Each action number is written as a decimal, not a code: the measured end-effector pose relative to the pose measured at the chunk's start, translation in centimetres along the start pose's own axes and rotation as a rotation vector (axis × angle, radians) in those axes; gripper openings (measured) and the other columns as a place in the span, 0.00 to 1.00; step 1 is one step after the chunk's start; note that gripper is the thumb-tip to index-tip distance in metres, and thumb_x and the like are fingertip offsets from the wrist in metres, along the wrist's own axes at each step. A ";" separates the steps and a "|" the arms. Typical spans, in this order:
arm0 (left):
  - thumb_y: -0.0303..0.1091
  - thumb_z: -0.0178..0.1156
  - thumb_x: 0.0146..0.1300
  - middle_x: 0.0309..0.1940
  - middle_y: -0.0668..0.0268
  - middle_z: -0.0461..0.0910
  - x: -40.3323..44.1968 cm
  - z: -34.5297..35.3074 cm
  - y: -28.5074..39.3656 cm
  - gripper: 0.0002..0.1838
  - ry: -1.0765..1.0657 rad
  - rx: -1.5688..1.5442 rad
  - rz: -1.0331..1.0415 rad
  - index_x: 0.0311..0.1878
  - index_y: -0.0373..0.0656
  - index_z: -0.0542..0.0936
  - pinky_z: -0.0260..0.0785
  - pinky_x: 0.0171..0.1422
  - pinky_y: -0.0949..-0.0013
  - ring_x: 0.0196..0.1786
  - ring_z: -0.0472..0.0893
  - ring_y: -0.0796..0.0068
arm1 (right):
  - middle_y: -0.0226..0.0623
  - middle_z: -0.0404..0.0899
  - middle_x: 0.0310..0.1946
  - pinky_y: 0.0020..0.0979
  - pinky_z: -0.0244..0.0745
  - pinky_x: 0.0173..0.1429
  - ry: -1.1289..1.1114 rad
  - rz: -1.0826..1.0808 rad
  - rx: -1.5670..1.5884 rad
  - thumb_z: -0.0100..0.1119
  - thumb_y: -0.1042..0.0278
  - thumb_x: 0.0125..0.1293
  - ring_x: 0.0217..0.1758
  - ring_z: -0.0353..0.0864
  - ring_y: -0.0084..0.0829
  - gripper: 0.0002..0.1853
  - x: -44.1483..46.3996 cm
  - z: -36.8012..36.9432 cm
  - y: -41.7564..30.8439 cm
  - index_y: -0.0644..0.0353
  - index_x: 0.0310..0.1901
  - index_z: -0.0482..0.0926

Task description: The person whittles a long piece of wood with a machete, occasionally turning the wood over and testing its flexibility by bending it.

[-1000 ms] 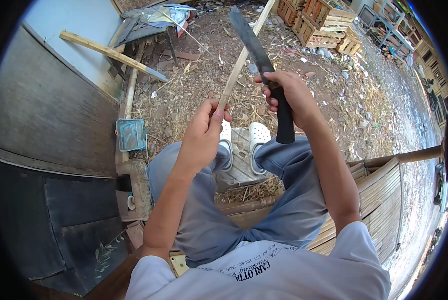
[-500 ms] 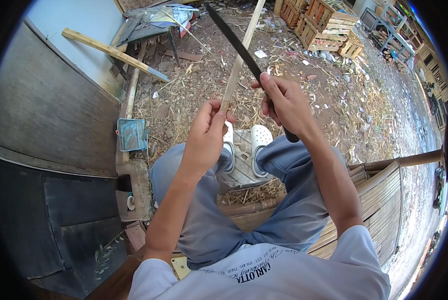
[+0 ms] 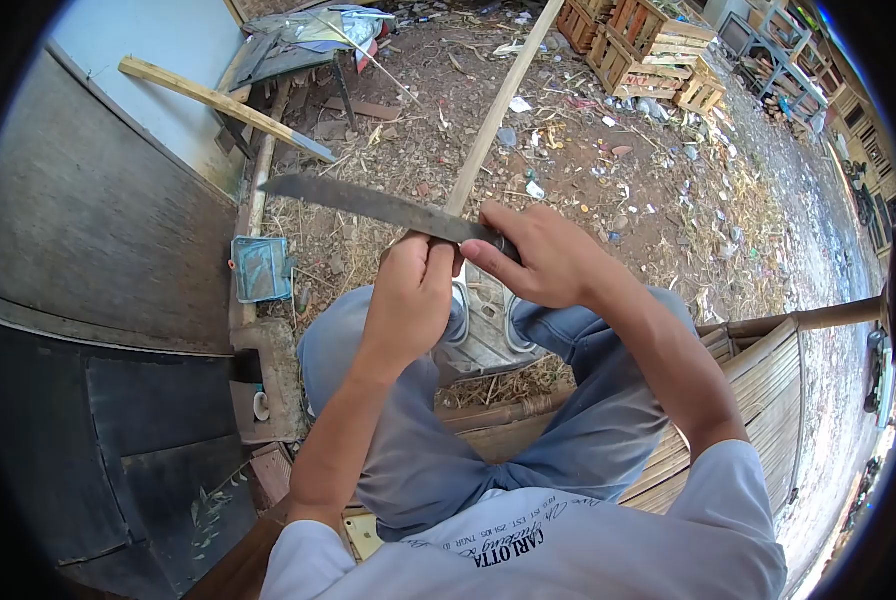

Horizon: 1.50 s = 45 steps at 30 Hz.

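My left hand point(image 3: 411, 290) is closed round the near end of a long pale wooden strip point(image 3: 498, 110), which slants away up and to the right. My right hand point(image 3: 548, 255) grips the dark handle of a large knife point(image 3: 368, 205). The blade points left and lies across the strip, just beyond my left fingers. Most of the handle is hidden in my right hand, and the strip's near end is hidden by the blade and my left hand.
Wooden crates point(image 3: 643, 50) stand at the upper right. A blue plastic basket point(image 3: 262, 268) is at the left, below a propped timber point(image 3: 223, 105). A low table point(image 3: 288, 55) stands at the upper left. A phone point(image 3: 364, 535) lies beside my hip.
The knife has swung down from pointing up and away to lying leftward across the strip. My right hand has come down and left, close to my left hand.
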State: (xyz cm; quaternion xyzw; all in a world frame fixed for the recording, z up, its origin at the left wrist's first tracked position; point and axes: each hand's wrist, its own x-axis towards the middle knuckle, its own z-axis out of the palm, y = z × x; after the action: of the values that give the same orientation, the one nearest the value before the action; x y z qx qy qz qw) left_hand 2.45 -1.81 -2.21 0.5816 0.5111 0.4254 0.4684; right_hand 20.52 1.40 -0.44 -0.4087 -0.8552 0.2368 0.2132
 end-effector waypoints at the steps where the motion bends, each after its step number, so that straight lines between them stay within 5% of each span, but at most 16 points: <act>1: 0.31 0.46 0.71 0.23 0.68 0.72 -0.2 -0.1 0.3 0.11 0.009 0.112 0.061 0.41 0.35 0.75 0.59 0.29 0.74 0.25 0.67 0.83 | 0.49 0.71 0.17 0.48 0.63 0.30 0.004 0.001 0.001 0.48 0.47 0.70 0.25 0.73 0.55 0.23 0.1 -0.3 0.0 0.62 0.30 0.72; 3: 0.30 0.46 0.71 0.22 0.72 0.70 -0.4 0.0 0.8 0.10 0.011 0.228 0.122 0.41 0.35 0.75 0.57 0.28 0.76 0.25 0.65 0.86 | 0.52 0.74 0.18 0.49 0.69 0.33 0.015 0.100 -0.163 0.46 0.42 0.69 0.26 0.77 0.56 0.27 0.6 -0.9 0.4 0.63 0.32 0.73; 5: 0.30 0.47 0.69 0.18 0.55 0.71 -0.4 0.2 1.1 0.10 0.062 0.184 0.134 0.42 0.32 0.74 0.62 0.27 0.65 0.19 0.71 0.68 | 0.52 0.75 0.18 0.49 0.69 0.32 0.085 0.148 -0.137 0.47 0.41 0.69 0.26 0.77 0.56 0.27 0.9 -1.0 0.8 0.63 0.31 0.73; 8: 0.30 0.47 0.70 0.18 0.55 0.72 -0.7 0.3 0.6 0.10 0.073 0.215 0.212 0.42 0.32 0.74 0.61 0.25 0.63 0.18 0.71 0.66 | 0.53 0.74 0.16 0.50 0.69 0.30 0.004 0.075 -0.085 0.47 0.40 0.68 0.25 0.77 0.56 0.29 0.0 -0.5 0.0 0.65 0.30 0.73; 13: 0.30 0.47 0.70 0.17 0.56 0.71 -1.0 0.2 1.1 0.10 0.068 0.251 0.196 0.41 0.32 0.74 0.59 0.24 0.63 0.17 0.71 0.66 | 0.52 0.72 0.15 0.49 0.69 0.30 0.062 0.098 -0.195 0.49 0.42 0.67 0.23 0.75 0.57 0.27 0.9 -0.9 1.3 0.63 0.28 0.72; 15: 0.32 0.46 0.72 0.18 0.71 0.66 -0.9 0.3 0.9 0.10 0.065 0.247 0.150 0.40 0.36 0.75 0.56 0.26 0.72 0.22 0.63 0.84 | 0.51 0.69 0.13 0.49 0.67 0.29 0.118 0.103 -0.186 0.51 0.45 0.67 0.22 0.73 0.56 0.24 0.7 -1.0 1.2 0.60 0.26 0.71; 18: 0.31 0.46 0.71 0.16 0.58 0.70 -1.2 0.2 -0.3 0.10 0.083 0.357 0.296 0.39 0.33 0.73 0.59 0.24 0.64 0.17 0.70 0.70 | 0.48 0.68 0.11 0.49 0.66 0.26 0.054 -0.093 -0.203 0.47 0.43 0.69 0.19 0.72 0.55 0.26 -0.5 0.3 0.5 0.60 0.26 0.73; 21: 0.34 0.46 0.73 0.18 0.71 0.67 -1.1 0.0 1.4 0.12 0.026 0.243 0.118 0.40 0.36 0.74 0.55 0.25 0.73 0.22 0.63 0.86 | 0.48 0.68 0.12 0.48 0.66 0.26 0.095 0.114 -0.186 0.45 0.45 0.71 0.19 0.73 0.53 0.26 1.2 -1.6 1.9 0.61 0.27 0.74; 25: 0.32 0.46 0.73 0.19 0.71 0.67 -1.4 0.4 0.7 0.11 0.012 0.245 0.129 0.41 0.35 0.74 0.57 0.27 0.76 0.24 0.64 0.86 | 0.51 0.75 0.17 0.48 0.72 0.33 0.067 0.200 -0.048 0.45 0.41 0.69 0.26 0.78 0.54 0.29 0.7 -2.7 1.7 0.63 0.28 0.79; 27: 0.32 0.46 0.73 0.18 0.65 0.69 -1.8 0.4 0.7 0.11 0.023 0.238 0.189 0.41 0.34 0.74 0.58 0.26 0.72 0.21 0.66 0.81 | 0.51 0.76 0.18 0.49 0.71 0.34 0.075 0.004 -0.135 0.46 0.42 0.69 0.26 0.78 0.55 0.28 -0.5 -1.1 0.6 0.63 0.29 0.78; 31: 0.33 0.45 0.73 0.18 0.64 0.70 -3.6 -0.6 0.0 0.12 -0.040 0.230 0.113 0.41 0.34 0.73 0.59 0.25 0.70 0.20 0.68 0.80 | 0.52 0.75 0.18 0.49 0.71 0.33 0.063 0.219 -0.075 0.45 0.41 0.70 0.26 0.77 0.56 0.30 0.5 -3.5 2.1 0.66 0.31 0.78; 32: 0.33 0.45 0.73 0.18 0.64 0.70 -3.9 -0.7 0.0 0.12 -0.043 0.228 0.115 0.41 0.34 0.73 0.59 0.25 0.70 0.20 0.68 0.80 | 0.43 0.71 0.13 0.41 0.67 0.26 0.203 0.153 -0.013 0.44 0.40 0.70 0.17 0.73 0.44 0.32 0.6 -2.8 4.1 0.67 0.33 0.79; 33: 0.33 0.44 0.74 0.18 0.67 0.68 -4.2 -0.7 -0.1 0.12 -0.045 0.172 0.071 0.41 0.34 0.73 0.58 0.26 0.72 0.20 0.65 0.82 | 0.43 0.71 0.13 0.41 0.67 0.26 0.197 0.151 -0.019 0.44 0.40 0.70 0.17 0.73 0.44 0.32 0.6 -2.8 4.0 0.67 0.33 0.79; 35: 0.33 0.44 0.74 0.18 0.70 0.67 -4.5 -0.6 0.0 0.12 -0.043 0.112 0.020 0.41 0.34 0.72 0.57 0.26 0.73 0.21 0.63 0.84 | 0.29 0.63 0.12 0.30 0.57 0.20 0.162 0.336 0.796 0.44 0.39 0.71 0.13 0.62 0.24 0.30 0.2 -2.3 3.0 0.65 0.40 0.78; 36: 0.33 0.43 0.75 0.18 0.72 0.65 -4.7 -0.6 0.2 0.12 -0.095 0.045 -0.027 0.42 0.35 0.72 0.56 0.26 0.75 0.21 0.61 0.85 | 0.21 0.57 0.14 0.22 0.49 0.19 0.212 0.321 0.904 0.45 0.41 0.72 0.15 0.53 0.13 0.27 0.0 -2.2 0.9 0.62 0.46 0.75; 45: 0.39 0.42 0.76 0.20 0.75 0.65 -2.0 0.7 2.9 0.13 -0.162 -0.206 -0.216 0.44 0.40 0.72 0.50 0.22 0.79 0.19 0.59 0.89 | 0.22 0.60 0.14 0.22 0.52 0.19 0.141 0.228 1.035 0.45 0.43 0.73 0.15 0.57 0.14 0.24 0.4 -1.6 -0.4 0.61 0.47 0.73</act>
State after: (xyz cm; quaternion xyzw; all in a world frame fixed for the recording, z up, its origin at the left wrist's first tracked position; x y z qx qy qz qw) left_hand 3.45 -3.96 0.45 0.5045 0.4850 0.3743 0.6084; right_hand 20.91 1.86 1.18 -0.3551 -0.5603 0.6213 0.4170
